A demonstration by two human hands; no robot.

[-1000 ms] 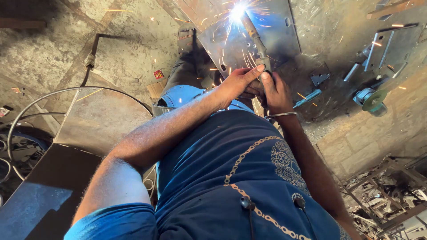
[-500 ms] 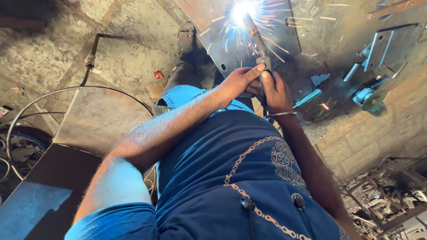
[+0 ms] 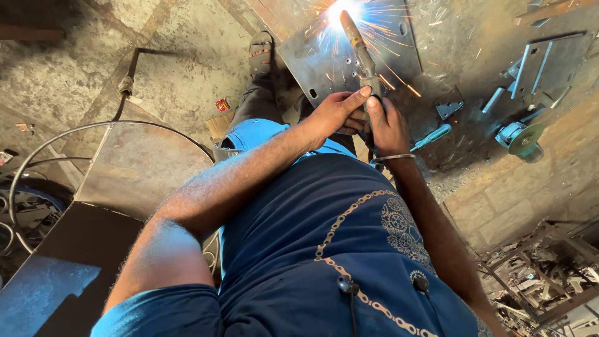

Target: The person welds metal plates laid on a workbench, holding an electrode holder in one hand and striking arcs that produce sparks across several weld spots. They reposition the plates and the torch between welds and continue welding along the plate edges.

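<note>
Metal workshop: welding sparks point(image 3: 340, 12), steel plate point(image 3: 349, 56), angle grinder point(image 3: 519, 138), scrap pile point(image 3: 536, 281).

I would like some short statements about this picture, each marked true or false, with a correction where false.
1. Both hands grip the welding torch. True: the left hand and the right hand close around its handle.
2. Sparks fly at the torch tip on the steel plate. True.
3. The angle grinder is in the right hand. False: it lies on the floor, apart from both hands.
4. The right wrist is bare. False: it wears a metal bracelet.
5. The person's foot rests near the plate's edge. True.
6. The shirt is red. False: it is dark blue with a chain pattern.
</note>
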